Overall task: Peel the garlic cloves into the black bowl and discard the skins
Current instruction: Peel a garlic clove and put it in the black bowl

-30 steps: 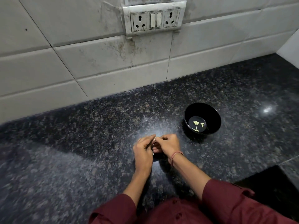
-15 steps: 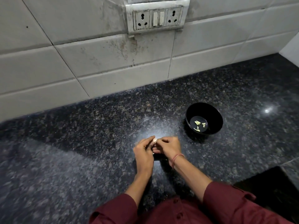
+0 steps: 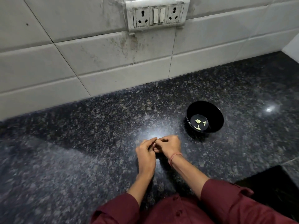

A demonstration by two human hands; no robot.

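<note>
- Head view: both hands meet on the near-left side of the black bowl [image 3: 192, 109], low over the counter [image 3: 80, 159]. The left hand [image 3: 145, 153] and right hand [image 3: 169, 146] have their fingers curled inward, tips touching.
- Head view: between those tips only a pale sliver shows, most likely the garlic clove [image 3: 154, 143]. Both hands seem to pinch it. Half a second ago it showed plainly at the fingertips; now the fingers have closed over it.
- Head view: the hands have scarcely shifted relative to the bowl over the last second. Only the fingers have worked, which I read as the skin being picked loose.
- Head view: the peeled cloves [image 3: 199, 124] on the bowl's floor look the same in number as before, so this clove is not yet dropped in.
- Head view: no loose skin can be made out near the bowl; the speckled stone would hide it. Discarding appears to lie ahead.
</note>
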